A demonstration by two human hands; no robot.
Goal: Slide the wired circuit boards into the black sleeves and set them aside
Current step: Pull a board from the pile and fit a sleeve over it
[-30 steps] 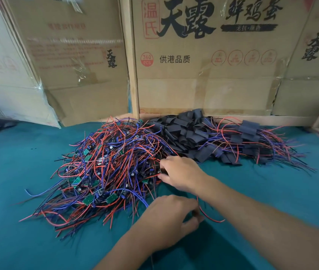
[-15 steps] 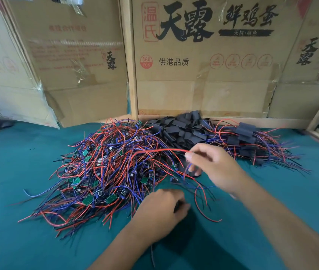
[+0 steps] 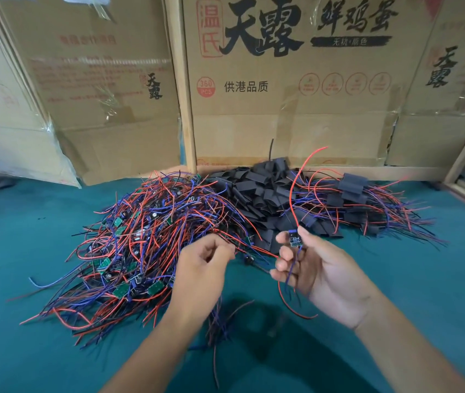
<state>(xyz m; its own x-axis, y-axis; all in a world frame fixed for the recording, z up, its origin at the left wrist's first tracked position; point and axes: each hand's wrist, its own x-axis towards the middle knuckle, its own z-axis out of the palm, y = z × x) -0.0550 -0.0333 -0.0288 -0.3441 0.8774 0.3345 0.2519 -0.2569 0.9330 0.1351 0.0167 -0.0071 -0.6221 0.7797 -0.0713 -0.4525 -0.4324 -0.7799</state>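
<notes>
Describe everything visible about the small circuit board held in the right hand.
The circuit board is a small dark rectangle with pale markings on its face, held upright above the teal table. The right hand pinches it between thumb and fingertips. A red wire arcs up from its top; a blue wire and another red one hang below across the palm. No black sleeve covers it yet.

I see a teal felt-covered counter (image 3: 27,350). Behind it stand flattened brown cardboard boxes (image 3: 296,123) printed with black Chinese characters, parted by a pale wooden post (image 3: 181,89).
</notes>
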